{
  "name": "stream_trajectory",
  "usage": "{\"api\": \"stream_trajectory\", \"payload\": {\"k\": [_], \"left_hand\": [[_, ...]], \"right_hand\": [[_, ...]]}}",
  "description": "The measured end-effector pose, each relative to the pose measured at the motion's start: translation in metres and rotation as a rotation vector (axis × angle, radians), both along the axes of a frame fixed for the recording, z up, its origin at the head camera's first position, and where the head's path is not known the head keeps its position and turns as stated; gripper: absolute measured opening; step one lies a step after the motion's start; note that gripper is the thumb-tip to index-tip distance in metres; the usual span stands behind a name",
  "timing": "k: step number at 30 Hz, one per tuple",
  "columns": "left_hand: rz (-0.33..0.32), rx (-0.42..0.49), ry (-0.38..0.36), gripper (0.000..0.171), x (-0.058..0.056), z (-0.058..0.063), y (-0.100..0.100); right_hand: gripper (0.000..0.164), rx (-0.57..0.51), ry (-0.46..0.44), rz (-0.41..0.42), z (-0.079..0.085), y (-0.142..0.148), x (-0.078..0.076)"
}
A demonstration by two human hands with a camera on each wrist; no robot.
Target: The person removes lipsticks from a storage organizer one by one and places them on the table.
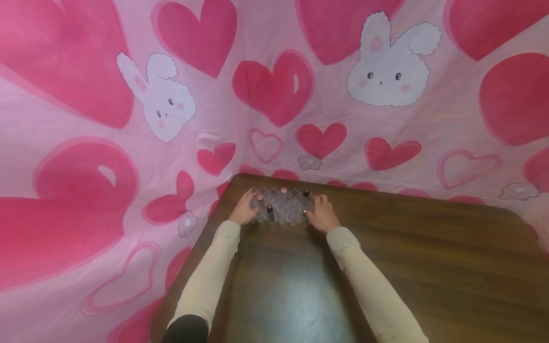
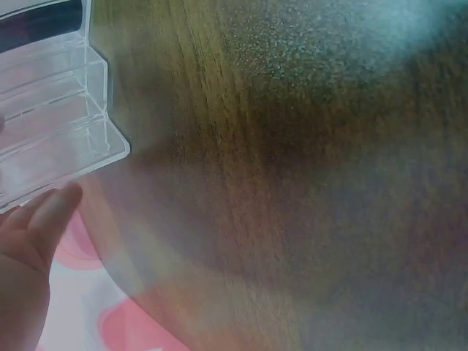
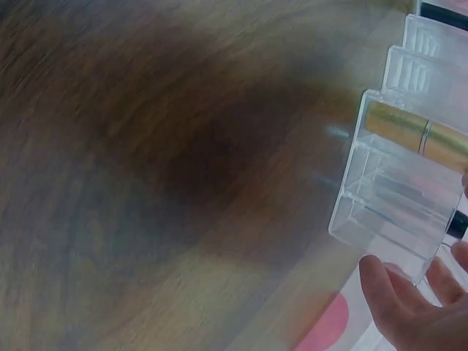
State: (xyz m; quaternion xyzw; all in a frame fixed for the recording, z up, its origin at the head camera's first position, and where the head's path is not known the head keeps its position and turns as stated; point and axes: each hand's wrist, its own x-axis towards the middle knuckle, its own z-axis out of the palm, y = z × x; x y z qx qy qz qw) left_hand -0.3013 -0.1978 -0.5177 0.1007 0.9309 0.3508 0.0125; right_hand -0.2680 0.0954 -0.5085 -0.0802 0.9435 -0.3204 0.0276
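A clear plastic lipstick organizer (image 1: 285,206) with zigzag compartments stands near the table's far edge, holding several lipsticks. A black lipstick (image 1: 269,212) sits toward its front left, and a gold lipstick tube (image 3: 406,130) shows through its wall in the right wrist view. My left hand (image 1: 245,208) grips the organizer's left end, fingers at the side and back. At the opposite end my right hand (image 1: 324,214) holds it with bent fingers. In the left wrist view, the fingers (image 2: 55,212) lie along the organizer's lower edge; part of that hand is out of frame.
The dark brown wooden table (image 1: 420,257) has rounded corners and stretches toward the right. Pink cloth (image 1: 274,28) with hearts and rabbit faces hangs behind and to the left, close to the table's edges.
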Motion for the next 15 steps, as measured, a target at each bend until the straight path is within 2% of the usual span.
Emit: {"api": "stream_trajectory", "payload": {"k": [6, 10, 15], "left_hand": [[-0.047, -0.051, 0.000, 0.064, 0.0025, -0.0020, -0.0029], [-0.072, -0.105, -0.007, 0.070, 0.0029, -0.0046, -0.0053], [-0.092, -0.158, 0.023, 0.071, 0.0013, -0.0072, -0.0070]], "right_hand": [[0.061, -0.005, -0.011, -0.024, -0.0022, -0.0050, 0.0010], [0.060, 0.022, -0.012, -0.015, -0.0047, -0.0074, 0.0012], [0.056, 0.052, -0.008, -0.010, -0.0063, -0.0089, 0.0012]]}}
